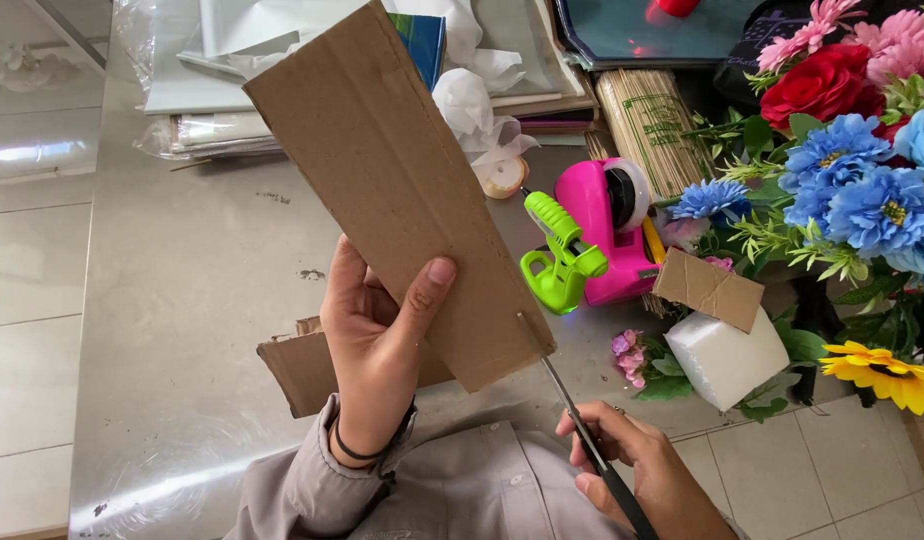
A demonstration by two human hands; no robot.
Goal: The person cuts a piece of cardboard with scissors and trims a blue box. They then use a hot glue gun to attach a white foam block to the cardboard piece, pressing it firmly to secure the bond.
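Note:
My left hand holds a long brown cardboard strip tilted up over the steel table, thumb pressed on its front face. My right hand grips a pair of scissors whose blades meet the strip's lower right edge. A second cardboard piece lies flat on the table behind my left hand.
A green glue gun leans on a pink tape dispenser. A white foam block with a small cardboard piece sits by artificial flowers. Bamboo sticks, paper stacks and a ribbon roll lie farther back.

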